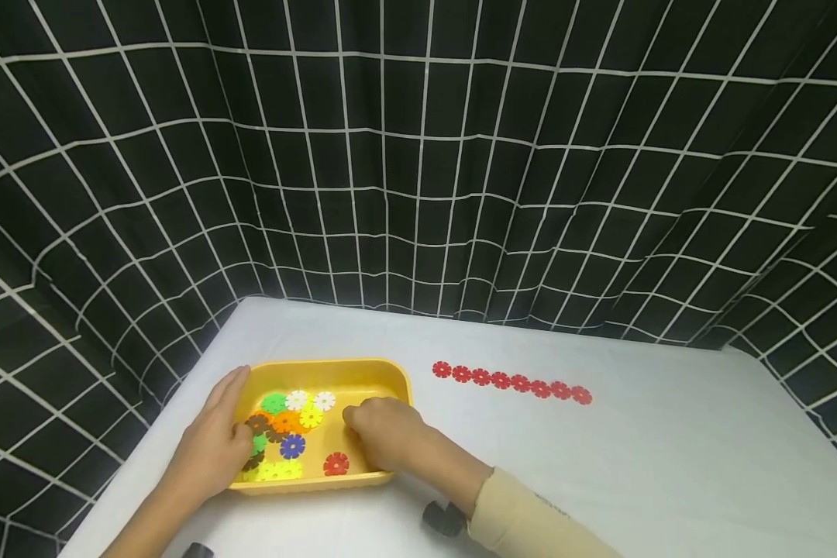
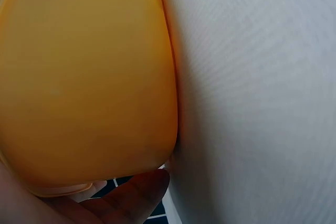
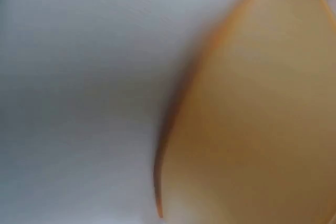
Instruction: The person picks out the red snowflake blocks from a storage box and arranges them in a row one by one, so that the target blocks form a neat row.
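Observation:
My left hand [image 1: 212,446] grips the left end of a yellow plastic tray [image 1: 342,373], thumb over the rim and fingers along the outside. In the left wrist view, fingertips [image 2: 152,184] lie at the end of the tray [image 2: 89,77]. Inside are flat, notched snowflake discs: a red disc [image 1: 336,464], a blue disc [image 1: 292,446], and several green, white, yellow, orange and brown ones, mostly piled at the left. My right hand [image 1: 387,430] reaches into the tray's right part with fingers bent; I cannot tell whether they hold a disc.
A slanting row of several red snowflake discs [image 1: 501,380] lies on the white tabletop [image 1: 656,442], right of the tray. Black cloth with a white grid [image 1: 453,170] hangs behind and at both sides. Dark wrist devices [image 1: 442,518] show near the forearms.

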A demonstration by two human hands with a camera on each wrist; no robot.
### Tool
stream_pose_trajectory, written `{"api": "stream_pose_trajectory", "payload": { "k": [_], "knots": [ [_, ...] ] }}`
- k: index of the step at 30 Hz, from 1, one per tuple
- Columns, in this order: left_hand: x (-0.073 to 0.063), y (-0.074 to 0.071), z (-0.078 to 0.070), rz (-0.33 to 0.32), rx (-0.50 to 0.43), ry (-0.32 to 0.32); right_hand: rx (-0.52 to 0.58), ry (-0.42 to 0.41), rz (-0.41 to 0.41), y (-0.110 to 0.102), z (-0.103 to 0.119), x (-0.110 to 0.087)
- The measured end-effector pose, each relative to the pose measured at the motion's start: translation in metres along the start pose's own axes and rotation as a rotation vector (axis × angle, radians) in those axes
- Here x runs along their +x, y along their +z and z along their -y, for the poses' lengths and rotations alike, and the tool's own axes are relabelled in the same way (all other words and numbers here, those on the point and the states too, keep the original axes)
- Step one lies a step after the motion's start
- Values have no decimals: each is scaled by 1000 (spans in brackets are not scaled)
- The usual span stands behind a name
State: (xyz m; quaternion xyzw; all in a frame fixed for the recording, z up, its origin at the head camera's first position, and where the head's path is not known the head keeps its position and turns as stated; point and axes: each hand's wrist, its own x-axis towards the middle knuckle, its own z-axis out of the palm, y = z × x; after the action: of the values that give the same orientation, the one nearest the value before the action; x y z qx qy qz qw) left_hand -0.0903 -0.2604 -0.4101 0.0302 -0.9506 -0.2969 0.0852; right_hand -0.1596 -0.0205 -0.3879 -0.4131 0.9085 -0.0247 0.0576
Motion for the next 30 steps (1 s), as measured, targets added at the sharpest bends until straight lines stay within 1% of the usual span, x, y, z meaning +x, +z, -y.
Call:
{"api": "stream_pose_trajectory", "payload": {
  "k": [6,9,10,13,16,20,27,30],
  "knots": [
    [0,-1,0,11,-1,-5,-30,14,-130,7,0,0],
    [-1,-1,0,8,0,-7,-77,25,-166,9,2,1],
    [0,-1,0,7,1,-7,-99,30,-165,9,2,1],
    [0,0,1,-1,3,-9,-152,46,-128,10,4,1],
    [0,1,1,-5,3,-6,-156,56,-102,9,5,2],
    [0,0,1,-5,3,-2,-145,70,-102,9,7,3],
    [0,0,0,3,-8,-9,-235,142,-35,11,11,5],
    [0,0,0,7,-9,-11,-233,150,-29,11,11,6]
  ]
}}
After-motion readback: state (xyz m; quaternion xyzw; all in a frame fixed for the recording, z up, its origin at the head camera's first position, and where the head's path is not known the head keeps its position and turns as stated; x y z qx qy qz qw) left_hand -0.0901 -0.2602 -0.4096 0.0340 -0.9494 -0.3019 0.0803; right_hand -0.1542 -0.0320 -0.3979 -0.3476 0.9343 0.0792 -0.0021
